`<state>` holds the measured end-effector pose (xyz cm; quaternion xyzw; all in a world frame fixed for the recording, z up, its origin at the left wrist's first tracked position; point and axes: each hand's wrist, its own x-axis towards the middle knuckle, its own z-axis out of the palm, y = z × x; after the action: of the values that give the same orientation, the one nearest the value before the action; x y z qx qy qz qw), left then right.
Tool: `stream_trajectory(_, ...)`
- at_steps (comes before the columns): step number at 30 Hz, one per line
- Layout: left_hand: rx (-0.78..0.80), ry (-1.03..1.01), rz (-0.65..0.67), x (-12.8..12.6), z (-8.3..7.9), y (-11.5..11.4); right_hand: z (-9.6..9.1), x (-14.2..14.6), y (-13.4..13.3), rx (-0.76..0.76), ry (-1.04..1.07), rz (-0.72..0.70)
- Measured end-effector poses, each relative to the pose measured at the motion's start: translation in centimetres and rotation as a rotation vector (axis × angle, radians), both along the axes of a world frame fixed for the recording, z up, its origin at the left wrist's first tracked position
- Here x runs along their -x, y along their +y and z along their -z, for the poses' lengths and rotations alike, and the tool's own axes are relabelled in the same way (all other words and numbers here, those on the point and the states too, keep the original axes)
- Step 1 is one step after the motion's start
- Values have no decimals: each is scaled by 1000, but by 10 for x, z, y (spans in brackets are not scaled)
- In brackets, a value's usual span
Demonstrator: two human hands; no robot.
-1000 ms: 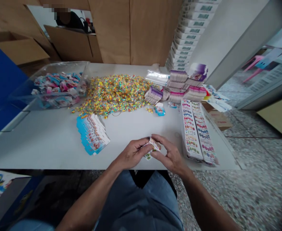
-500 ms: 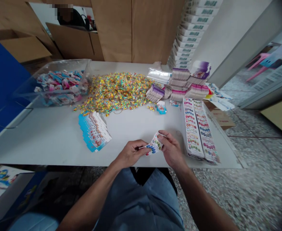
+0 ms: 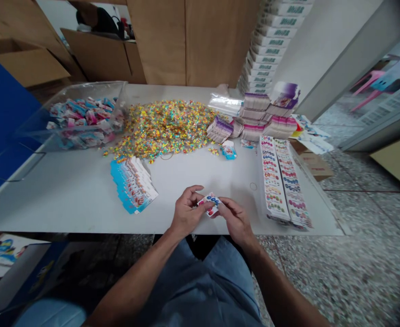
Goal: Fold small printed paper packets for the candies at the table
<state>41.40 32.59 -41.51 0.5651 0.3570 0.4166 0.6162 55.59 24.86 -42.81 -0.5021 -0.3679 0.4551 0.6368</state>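
Between my two hands, close to the table's front edge, is a small white sticker sheet [image 3: 212, 200] printed with blue and red ovals. My left hand [image 3: 188, 212] pinches its left side, thumb on top. On the right side, my right hand [image 3: 236, 221] grips it with thumb and fingers. To the right lie two long stacks of similar sticker sheets [image 3: 274, 181]. Left of my hands, flat blue-and-white printed cartons [image 3: 133, 184] are fanned out. A small folded blue-and-white box [image 3: 228, 150] stands beyond my hands.
A wide heap of small colourful packets [image 3: 169, 129] covers the table's middle back. At left stands a clear plastic bin [image 3: 84, 134] of filled little boxes. Bundled purple and pink cards [image 3: 256, 116] stand at back right, before a tall stack of white boxes [image 3: 268, 52]. A person [image 3: 99, 20] is behind.
The sticker sheet, earlier spread with two parts at an angle, is now brought together into one small piece. My right hand has moved left and slightly down, closer to my left hand.
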Motion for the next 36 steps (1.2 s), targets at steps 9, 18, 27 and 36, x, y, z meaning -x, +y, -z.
stream_trajectory(9, 280, 88, 292, 8, -4, 5, 5, -7, -2, -61, -351, 94)
stream_trajectory(18, 545, -51, 251, 11, -7, 6, 11, -21, -8, -317, -676, -201)
stream_trajectory(27, 110, 88, 294, -19, -6, 25, 25, -11, 7, 36, -122, 237)
stream_trajectory(36, -950, 751, 241, -207, -47, 137, 19, -27, -23, -108, -691, 141)
